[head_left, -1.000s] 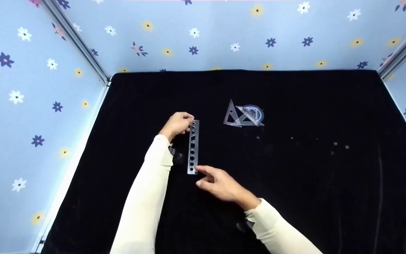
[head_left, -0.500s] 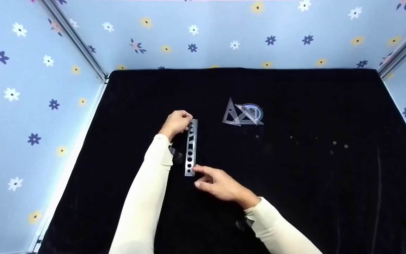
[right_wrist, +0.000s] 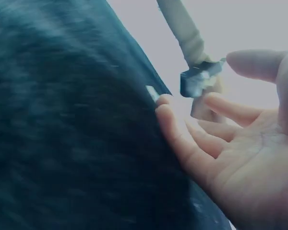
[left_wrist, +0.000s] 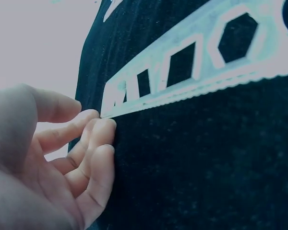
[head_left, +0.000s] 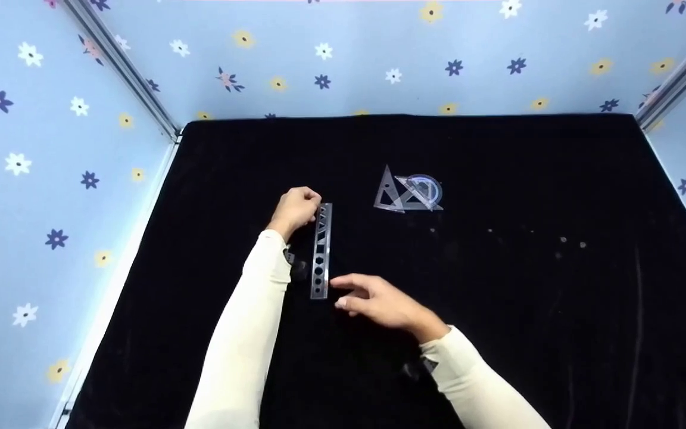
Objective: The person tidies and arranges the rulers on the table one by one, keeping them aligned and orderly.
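A clear plastic stencil ruler (head_left: 320, 253), with cut-out shapes along its length, lies upright in the head view on the black cloth. My left hand (head_left: 295, 208) is at its far end, fingers loosely bent. In the left wrist view, the left fingertips (left_wrist: 104, 125) are right at the ruler's corner, with the thumb a little above them. Just right of the near end, my right hand (head_left: 382, 302) hovers with index finger and thumb spread apart, holding nothing. The right wrist view shows its relaxed fingers (right_wrist: 180, 136) over the cloth, with a pale end of the ruler (right_wrist: 152, 93) beyond.
Farther back and to the right, clear set squares (head_left: 387, 193) overlap a half-round protractor (head_left: 429, 187). Black cloth (head_left: 527, 328) covers the table, with several small pale specks on it. Flower-patterned walls (head_left: 349, 59) stand on the left, back and right.
My right fingertips were touching the ruler's near end and have come off it to the right. The ruler's near end has shifted slightly left and toward me. The left hand stays at the far end.
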### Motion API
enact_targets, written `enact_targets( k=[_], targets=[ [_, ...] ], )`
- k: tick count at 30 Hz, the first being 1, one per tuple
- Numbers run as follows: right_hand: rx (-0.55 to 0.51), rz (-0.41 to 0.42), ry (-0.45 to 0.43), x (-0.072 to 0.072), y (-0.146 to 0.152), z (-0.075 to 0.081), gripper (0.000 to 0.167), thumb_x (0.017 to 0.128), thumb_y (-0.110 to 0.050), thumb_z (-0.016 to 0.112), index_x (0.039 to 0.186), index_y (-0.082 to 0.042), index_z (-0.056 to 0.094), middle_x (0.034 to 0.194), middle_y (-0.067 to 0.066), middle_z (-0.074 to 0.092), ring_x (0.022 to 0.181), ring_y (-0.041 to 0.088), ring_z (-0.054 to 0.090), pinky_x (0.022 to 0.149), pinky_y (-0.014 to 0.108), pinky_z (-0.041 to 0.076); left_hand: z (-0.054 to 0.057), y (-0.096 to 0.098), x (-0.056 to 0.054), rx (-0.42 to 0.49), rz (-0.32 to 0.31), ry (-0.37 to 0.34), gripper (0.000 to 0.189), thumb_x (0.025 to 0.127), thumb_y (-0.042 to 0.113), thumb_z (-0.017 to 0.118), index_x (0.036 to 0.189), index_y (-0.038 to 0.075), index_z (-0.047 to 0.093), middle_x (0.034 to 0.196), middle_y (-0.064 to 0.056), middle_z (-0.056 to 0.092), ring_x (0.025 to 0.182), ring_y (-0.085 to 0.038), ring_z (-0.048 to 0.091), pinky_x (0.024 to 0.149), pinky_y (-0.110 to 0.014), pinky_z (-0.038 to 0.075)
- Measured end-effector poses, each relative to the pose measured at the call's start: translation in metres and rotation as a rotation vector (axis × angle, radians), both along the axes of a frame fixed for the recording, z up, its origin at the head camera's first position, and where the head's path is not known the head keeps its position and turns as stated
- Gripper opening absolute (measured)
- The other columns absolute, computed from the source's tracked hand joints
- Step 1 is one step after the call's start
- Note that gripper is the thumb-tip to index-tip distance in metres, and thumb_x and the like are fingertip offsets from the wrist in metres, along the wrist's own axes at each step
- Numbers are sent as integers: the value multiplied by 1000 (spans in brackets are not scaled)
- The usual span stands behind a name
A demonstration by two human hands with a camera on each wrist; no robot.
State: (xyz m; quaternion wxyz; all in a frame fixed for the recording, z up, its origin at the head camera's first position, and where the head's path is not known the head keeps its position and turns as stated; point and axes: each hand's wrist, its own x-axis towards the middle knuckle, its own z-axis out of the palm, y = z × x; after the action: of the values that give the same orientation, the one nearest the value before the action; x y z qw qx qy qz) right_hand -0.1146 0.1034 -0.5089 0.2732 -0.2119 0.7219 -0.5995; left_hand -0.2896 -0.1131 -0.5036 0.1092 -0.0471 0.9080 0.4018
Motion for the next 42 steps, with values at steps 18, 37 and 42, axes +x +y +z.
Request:
enact_targets(
  k=[18, 37, 42],
  targets=[
    [-73, -168, -29, -19, 32, 13, 39, 104, -11, 59, 137, 10, 59, 137, 31, 62, 110, 28, 71, 89, 37, 62, 3, 17, 5, 117, -8, 80, 26, 100, 17, 57, 115, 7, 76, 91, -6, 75, 66, -8, 64, 68, -21, 51],
    [-81, -316, -109, -35, 67, 9, 42, 104, -14, 60, 135, 14, 56, 124, 29, 70, 102, 17, 73, 86, 34, 62, 2, 69, 8, 297, -100, 62, 24, 102, 11, 57, 116, 1, 74, 84, -5, 70, 65, -10, 65, 59, -21, 55],
    [-83, -361, -124, -37, 74, 9, 41, 104, -14, 59, 135, 14, 56, 123, 30, 70, 101, 19, 74, 84, 32, 62, -3, 87, 10, 414, -134, 23, 24, 103, 6, 56, 119, -5, 71, 87, -7, 68, 68, -11, 66, 63, -22, 59]
  ],
)
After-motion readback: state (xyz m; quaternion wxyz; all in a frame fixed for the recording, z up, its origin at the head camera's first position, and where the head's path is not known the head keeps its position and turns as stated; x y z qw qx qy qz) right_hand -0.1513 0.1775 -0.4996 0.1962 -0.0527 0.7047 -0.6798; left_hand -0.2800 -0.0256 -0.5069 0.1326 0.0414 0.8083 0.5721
